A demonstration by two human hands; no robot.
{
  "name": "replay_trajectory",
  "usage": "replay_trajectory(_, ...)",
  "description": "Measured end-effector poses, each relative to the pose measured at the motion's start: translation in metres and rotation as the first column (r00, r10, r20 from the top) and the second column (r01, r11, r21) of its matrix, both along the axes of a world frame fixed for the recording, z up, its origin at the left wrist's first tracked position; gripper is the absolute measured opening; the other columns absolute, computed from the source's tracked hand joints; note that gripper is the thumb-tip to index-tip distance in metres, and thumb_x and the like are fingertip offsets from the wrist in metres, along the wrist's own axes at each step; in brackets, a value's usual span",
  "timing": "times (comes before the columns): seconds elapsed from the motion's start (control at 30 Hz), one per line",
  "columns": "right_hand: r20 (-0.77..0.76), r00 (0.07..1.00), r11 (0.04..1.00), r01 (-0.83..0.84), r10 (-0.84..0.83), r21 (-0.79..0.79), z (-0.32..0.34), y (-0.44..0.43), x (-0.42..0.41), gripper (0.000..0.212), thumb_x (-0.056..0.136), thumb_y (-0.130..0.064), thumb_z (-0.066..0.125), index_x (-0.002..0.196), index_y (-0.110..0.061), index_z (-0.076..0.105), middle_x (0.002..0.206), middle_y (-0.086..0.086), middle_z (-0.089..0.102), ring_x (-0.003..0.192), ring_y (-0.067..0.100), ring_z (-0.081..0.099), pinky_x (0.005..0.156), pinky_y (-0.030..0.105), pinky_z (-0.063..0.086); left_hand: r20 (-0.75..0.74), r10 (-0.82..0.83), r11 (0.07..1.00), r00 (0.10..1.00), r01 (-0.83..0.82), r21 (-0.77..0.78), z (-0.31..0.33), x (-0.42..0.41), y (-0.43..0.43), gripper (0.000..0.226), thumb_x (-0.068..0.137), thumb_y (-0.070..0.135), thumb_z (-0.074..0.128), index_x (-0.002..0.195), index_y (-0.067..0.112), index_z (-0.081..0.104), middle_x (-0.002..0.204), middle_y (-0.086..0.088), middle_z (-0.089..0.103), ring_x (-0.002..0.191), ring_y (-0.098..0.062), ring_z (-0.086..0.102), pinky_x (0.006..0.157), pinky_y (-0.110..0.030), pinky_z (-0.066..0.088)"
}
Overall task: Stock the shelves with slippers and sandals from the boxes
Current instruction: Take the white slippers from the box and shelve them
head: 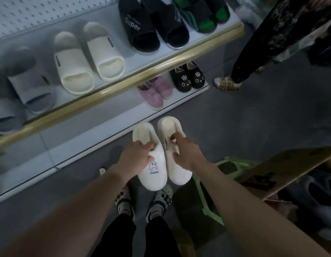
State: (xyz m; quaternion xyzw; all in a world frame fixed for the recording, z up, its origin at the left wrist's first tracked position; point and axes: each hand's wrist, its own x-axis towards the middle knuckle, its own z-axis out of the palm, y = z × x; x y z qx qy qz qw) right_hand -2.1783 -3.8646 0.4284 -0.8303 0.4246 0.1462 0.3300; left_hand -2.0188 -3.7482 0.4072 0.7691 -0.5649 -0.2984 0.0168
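Left hand (136, 158) grips the left white slipper (155, 176), fingers curled into its opening and thumb on the upper beside a printed rabbit and the word "Cute". Right hand (187, 153) grips the right white slipper (179, 172) in the same manner, fingers hooked over its collar. The two slippers are held side by side and touching, toes toward the wearer, above the floor and just in front of the lower shelf (86, 145).

Directly below the hands: the wearer's two clogs (161, 197) on the grey floor. To the right of the right hand: a green plastic frame (225, 173), and beyond it a cardboard box (283, 171) with an open flap; the dark footwear inside is too dim to count.

Beyond the hands, on the lower shelf: one pair of purple slippers (155, 91) and one pair of black cat-face slippers (187, 76), two pairs in all. The gold-edged upper shelf (123, 84) overhangs this shelf and hides its rear part.

On the upper shelf, from left to right: grey slides (31, 84), blurred, number uncertain; one pair of cream slides (86, 58); one pair of black slides (151, 28), one marked "Super"; green-and-black slides (203, 13), cut off by the frame edge.

Far right of the hands: a second person's leg and one leopard-print slipper (227, 83).
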Motion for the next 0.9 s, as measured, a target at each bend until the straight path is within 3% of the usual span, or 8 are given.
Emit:
replay_trajectory(0.07, -0.009, 1.0, 1.0, -0.017, 0.017, -0.002, -0.029, 0.005, 0.011, 0.05, 0.085, -0.018, 0.061, 0.128, -0.031, 0.041, 0.122, 0.007, 0.054, 0.099, 0.028, 0.06, 0.089, 0.039, 0.052, -0.002, 0.047, 0.999, 0.999, -0.047, 0.01, -0.029, 0.011, 0.011, 0.038, 0.093, 0.041, 0.054, 0.127, 0.025, 0.049, 0.105, -0.004, 0.059, 0.094, -0.021, 0.056, 0.073, -0.028, 0.037)
replay_trajectory(0.13, -0.024, 1.0, 1.0, -0.02, 0.021, 0.014, -0.06, 0.008, 0.022, 0.049, 0.087, -0.019, 0.063, 0.13, -0.028, 0.041, 0.129, 0.009, 0.046, 0.093, 0.024, 0.061, 0.087, 0.034, 0.053, -0.023, 0.086, 0.996, 0.996, -0.086, 0.033, -0.059, 0.025, 0.021, 0.04, 0.093, 0.04, 0.054, 0.13, 0.027, 0.049, 0.11, -0.005, 0.06, 0.1, -0.022, 0.056, 0.079, -0.031, 0.04)
replay_trajectory(0.23, -0.026, 0.999, 1.0, -0.026, 0.026, 0.009, -0.107, 0.013, 0.041, 0.048, 0.087, -0.017, 0.064, 0.131, -0.023, 0.044, 0.131, 0.01, 0.043, 0.099, 0.021, 0.058, 0.091, 0.027, 0.047, -0.047, 0.118, 0.992, 0.992, -0.115, 0.059, -0.103, 0.046, 0.032, 0.042, 0.093, 0.037, 0.055, 0.134, 0.027, 0.051, 0.117, -0.004, 0.06, 0.109, -0.022, 0.053, 0.092, -0.036, 0.044)
replay_trajectory(0.37, -0.006, 1.0, 1.0, -0.009, 0.009, 0.013, -0.164, 0.023, 0.072, 0.037, 0.09, -0.017, 0.058, 0.127, -0.021, 0.052, 0.124, 0.009, 0.047, 0.106, 0.027, 0.053, 0.089, 0.035, 0.048, -0.026, 0.16, 0.987, 0.987, -0.159, 0.034, -0.157, 0.068, 0.044, 0.035, 0.093, 0.034, 0.056, 0.127, 0.025, 0.057, 0.114, 0.0, 0.063, 0.113, -0.02, 0.048, 0.088, -0.033, 0.041)
replay_trajectory(0.6, 0.062, 0.998, 0.999, -0.017, 0.015, 0.037, -0.245, 0.023, 0.119, 0.032, 0.091, -0.016, 0.059, 0.123, -0.02, 0.06, 0.122, 0.008, 0.051, 0.107, 0.024, 0.053, 0.091, 0.032, 0.046, 0.012, 0.255, 0.967, 0.967, -0.256, 0.006, -0.231, 0.105, 0.052, 0.032, 0.094, 0.034, 0.057, 0.125, 0.025, 0.058, 0.115, 0.003, 0.063, 0.114, -0.02, 0.049, 0.09, -0.031, 0.036)
replay_trajectory(0.83, 0.106, 0.99, 0.995, -0.087, 0.092, -0.05, -0.301, -0.008, 0.179, 0.03, 0.09, -0.011, 0.059, 0.117, -0.023, 0.063, 0.12, 0.008, 0.049, 0.101, 0.02, 0.051, 0.077, 0.013, 0.033, -0.001, 0.302, 0.951, 0.953, -0.301, -0.076, -0.286, 0.158, 0.033, 0.028, 0.088, 0.018, 0.064, 0.116, 0.013, 0.062, 0.104, -0.007, 0.065, 0.104, -0.031, 0.053, 0.083, -0.042, 0.046)
replay_trajectory(0.9, 0.117, 0.989, 0.994, -0.083, 0.091, -0.072, -0.311, -0.022, 0.2, 0.028, 0.09, -0.011, 0.058, 0.116, -0.022, 0.063, 0.116, 0.007, 0.05, 0.092, 0.011, 0.048, 0.071, 0.002, 0.031, 0.03, 0.299, 0.948, 0.954, -0.293, -0.123, -0.295, 0.175, 0.022, 0.028, 0.083, 0.013, 0.069, 0.111, 0.009, 0.065, 0.098, -0.012, 0.066, 0.097, -0.037, 0.056, 0.077, -0.045, 0.049)
